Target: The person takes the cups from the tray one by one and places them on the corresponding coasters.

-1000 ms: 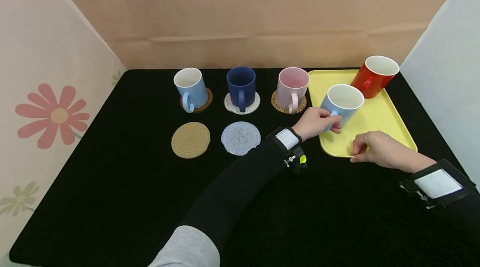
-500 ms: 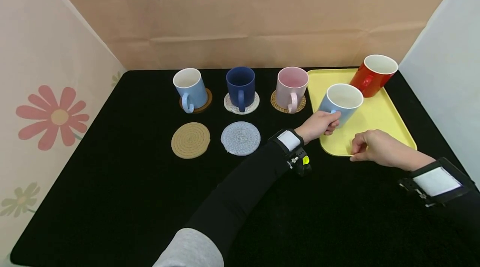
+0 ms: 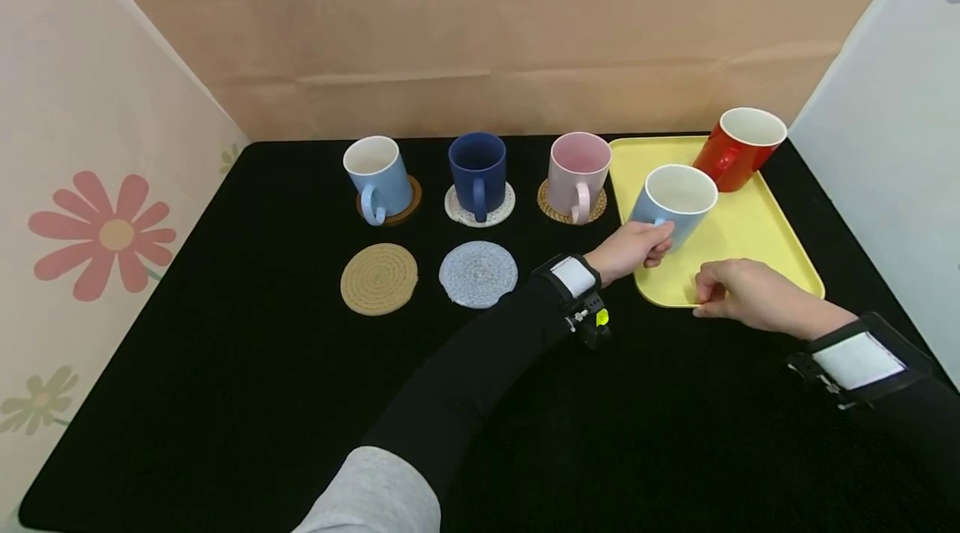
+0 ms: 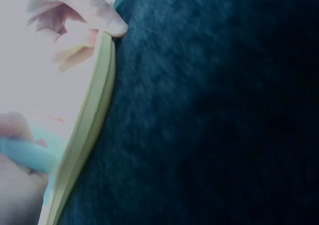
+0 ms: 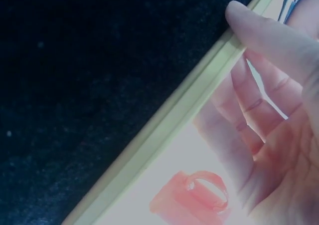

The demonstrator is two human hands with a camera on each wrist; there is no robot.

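In the head view, my left hand point(image 3: 628, 250) grips the handle of a light blue mug point(image 3: 686, 225) with a white inside. That mug is upright over the left part of a yellow tray point(image 3: 765, 237). At the tray's front edge, my right hand point(image 3: 757, 296) pinches the rim. The right wrist view has the thumb point(image 5: 269, 38) on the rim's outer side and the fingers inside. Behind the blue mug, a red mug point(image 3: 738, 165) stands at the tray's back right, its handle facing forward. The left wrist view catches part of the light blue handle point(image 4: 27, 154) in the left fingers.
Left of the tray, a pink mug point(image 3: 566, 179), a navy mug point(image 3: 491, 176) and another light blue mug point(image 3: 388, 186) stand on coasters in a back row. In front lie a tan coaster point(image 3: 378, 279) and a pale blue coaster point(image 3: 477, 275). Walls border the black table point(image 3: 247, 366).
The left fingers have curled more tightly round the mug's handle. The right hand keeps its place on the tray rim, and the head view has shifted slightly.
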